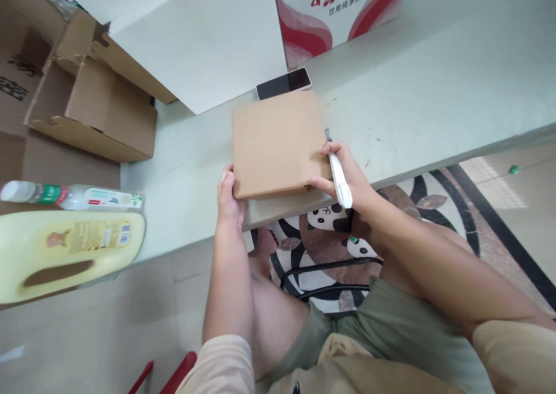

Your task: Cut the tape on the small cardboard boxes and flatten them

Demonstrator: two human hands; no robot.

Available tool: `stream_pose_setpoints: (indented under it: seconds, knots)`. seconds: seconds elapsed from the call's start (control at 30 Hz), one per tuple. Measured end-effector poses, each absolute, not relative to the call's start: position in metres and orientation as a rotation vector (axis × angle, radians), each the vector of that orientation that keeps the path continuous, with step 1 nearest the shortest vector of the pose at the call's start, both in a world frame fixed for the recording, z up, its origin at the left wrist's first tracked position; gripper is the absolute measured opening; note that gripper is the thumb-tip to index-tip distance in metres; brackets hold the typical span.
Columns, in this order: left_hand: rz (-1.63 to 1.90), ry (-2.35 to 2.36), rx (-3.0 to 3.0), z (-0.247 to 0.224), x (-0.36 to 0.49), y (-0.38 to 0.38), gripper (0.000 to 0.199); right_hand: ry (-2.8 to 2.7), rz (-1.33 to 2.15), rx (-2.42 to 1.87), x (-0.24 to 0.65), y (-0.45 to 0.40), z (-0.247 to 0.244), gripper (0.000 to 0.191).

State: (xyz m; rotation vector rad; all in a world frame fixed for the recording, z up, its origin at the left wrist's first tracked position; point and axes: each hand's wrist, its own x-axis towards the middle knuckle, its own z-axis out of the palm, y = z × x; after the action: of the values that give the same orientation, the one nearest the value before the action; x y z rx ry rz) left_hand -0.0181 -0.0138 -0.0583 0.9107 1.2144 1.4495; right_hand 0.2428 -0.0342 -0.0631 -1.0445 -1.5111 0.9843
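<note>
A closed brown cardboard box (275, 142) rests near the front edge of the pale table. My left hand (229, 197) grips its left side near the front corner, thumb hidden behind the side. In my right hand (347, 171) is a white utility knife (339, 179), its metal tip pointing away from me past the box's right edge. The thumb and fingers of that hand also touch the box's right front corner. Just behind the box lies a phone (284, 84) with a dark screen, partly covered by the box.
A large white carton (208, 40) and a red-and-white carton (343, 11) stand at the back. To the left are an open cardboard box (99, 104), a plastic bottle (87, 197) and a yellow jug (104, 232). The table's front edge (408, 174) runs close to my lap.
</note>
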Motion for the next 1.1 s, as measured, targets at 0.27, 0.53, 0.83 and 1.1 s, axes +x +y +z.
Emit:
stream_pose_setpoints:
  seconds: [0.27,0.53,0.83,1.1]
  knots:
    - [1.429,1.194,0.979,-0.058,-0.019,-0.014,0.056,-1.498,0.933,-1.069,0.243,-0.036,-0.06,0.048]
    - [1.321,1.173,0.89,-0.061,-0.014,-0.012,0.058,-1.255,0.836,-1.059,0.245,-0.029,-0.069,0.026]
    - [1.295,1.103,0.939,-0.058,-0.009,-0.015,0.07,-0.61,1.214,-0.872,0.261,-0.011,-0.074,0.039]
    - [1.241,1.222,0.829,-0.055,-0.009,-0.016,0.068,-0.546,1.16,-0.981,0.257,-0.011,-0.065,0.036]
